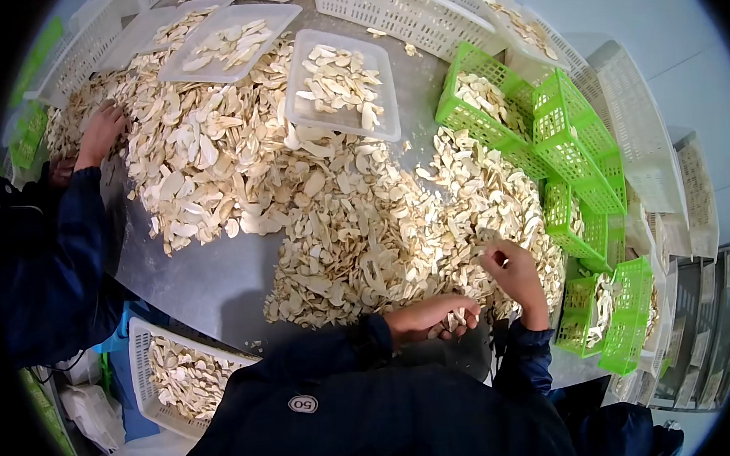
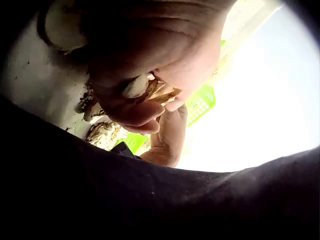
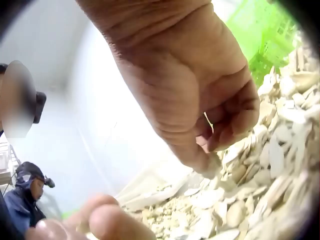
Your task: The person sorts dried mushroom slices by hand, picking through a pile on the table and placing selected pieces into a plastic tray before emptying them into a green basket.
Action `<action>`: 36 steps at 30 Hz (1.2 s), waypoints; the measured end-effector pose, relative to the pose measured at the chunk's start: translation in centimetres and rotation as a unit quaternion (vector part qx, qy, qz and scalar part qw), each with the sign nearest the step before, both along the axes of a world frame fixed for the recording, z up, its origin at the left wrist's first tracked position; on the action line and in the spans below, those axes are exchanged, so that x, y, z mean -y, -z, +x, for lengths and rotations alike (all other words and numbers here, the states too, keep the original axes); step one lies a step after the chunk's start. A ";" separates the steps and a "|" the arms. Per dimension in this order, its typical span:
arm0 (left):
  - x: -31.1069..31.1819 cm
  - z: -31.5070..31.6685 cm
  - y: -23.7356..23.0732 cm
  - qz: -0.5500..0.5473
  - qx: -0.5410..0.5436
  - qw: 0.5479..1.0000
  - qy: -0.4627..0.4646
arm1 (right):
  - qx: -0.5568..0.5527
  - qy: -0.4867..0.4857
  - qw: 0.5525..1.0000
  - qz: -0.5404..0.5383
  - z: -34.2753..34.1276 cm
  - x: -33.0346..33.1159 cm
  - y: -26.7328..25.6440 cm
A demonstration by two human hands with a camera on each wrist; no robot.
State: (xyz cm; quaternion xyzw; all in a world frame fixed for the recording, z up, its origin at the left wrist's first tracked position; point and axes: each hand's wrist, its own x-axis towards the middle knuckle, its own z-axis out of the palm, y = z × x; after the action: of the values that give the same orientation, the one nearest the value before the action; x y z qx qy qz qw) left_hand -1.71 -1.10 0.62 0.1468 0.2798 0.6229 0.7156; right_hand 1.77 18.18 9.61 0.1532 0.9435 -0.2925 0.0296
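A wide heap of pale dried mushroom slices (image 1: pixel 365 236) covers much of the metal table. Low at the heap's near edge, my left hand (image 1: pixel 425 318) is palm up, fingers curled round several mushroom slices (image 2: pixel 152 91); brown edges show among them in the left wrist view. My right hand (image 1: pixel 519 279) is just to its right, over the heap. Between its thumb and fingertips it pinches a pale mushroom slice (image 3: pixel 214 165), mostly hidden by the fingers. The two hands are close together but apart in the head view.
Green baskets (image 1: pixel 573 140) with slices line the right side, white crates (image 1: pixel 407 21) the back. Clear plastic trays (image 1: pixel 344 129) of slices rest on the heap. Another person's hand (image 1: pixel 102 131) works at the far left. A white basket (image 1: pixel 145 392) of slices stands below the table edge.
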 end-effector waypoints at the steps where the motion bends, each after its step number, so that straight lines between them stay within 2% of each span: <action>1: -0.1 0.0 0.1 -0.011 0.038 0.999 -0.017 | 0.025 -0.005 0.997 -0.073 0.3 -0.5 -0.6; 3: -0.3 0.0 0.2 -0.024 0.094 0.994 -0.042 | 0.074 -0.016 0.973 -0.216 0.9 -1.2 -1.7; 4: -0.4 0.1 0.3 -0.027 0.113 0.992 -0.049 | 0.061 -0.046 0.962 -0.264 1.2 -1.4 -1.4; 6: -0.1 -0.1 0.0 -0.018 0.144 0.988 -0.045 | 0.050 -0.039 0.984 -0.166 0.1 -0.6 -1.2; 8: -0.1 -0.1 0.0 -0.032 0.103 0.994 -0.021 | 0.001 -0.050 0.998 -0.027 -1.0 0.2 0.1; 12: -0.4 0.1 0.7 -0.013 0.046 0.999 -0.018 | -0.020 -0.060 0.998 0.005 -1.9 0.2 2.3; 13: -0.3 0.1 0.8 -0.008 0.035 0.999 -0.025 | -0.013 -0.050 0.999 -0.009 -1.9 0.1 2.0; 16: -0.2 0.1 0.7 -0.015 0.089 0.995 -0.045 | 0.012 -0.015 0.998 -0.067 -0.9 -1.6 1.1; 20: -0.4 0.1 0.8 -0.018 0.152 0.986 -0.072 | 0.062 -0.037 0.946 -0.315 0.4 -2.2 -0.7; 23: -0.4 0.0 0.6 -0.012 0.168 0.983 -0.075 | 0.086 0.032 0.948 -0.303 -0.1 -1.4 -0.8; 27: -0.6 -0.1 0.6 -0.019 0.119 0.990 -0.074 | 0.038 0.076 0.968 -0.238 -0.7 -1.2 -0.1; 28: -0.7 -0.1 0.5 -0.021 0.108 0.991 -0.072 | 0.034 0.066 0.980 -0.182 -0.4 -1.9 0.5; 31: -0.8 0.0 0.6 -0.021 0.087 0.993 -0.071 | 0.013 0.111 0.980 -0.163 0.6 -1.5 1.0; 36: -1.1 0.3 1.2 -0.007 0.097 0.989 -0.115 | -0.015 0.086 0.985 -0.147 2.5 1.4 0.2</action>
State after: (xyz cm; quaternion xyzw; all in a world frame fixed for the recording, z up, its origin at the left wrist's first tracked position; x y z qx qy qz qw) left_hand -1.42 -0.01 -0.61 0.0478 0.2278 0.7104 0.6642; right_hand 4.28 16.79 9.46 0.2232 0.8739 -0.4317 0.0126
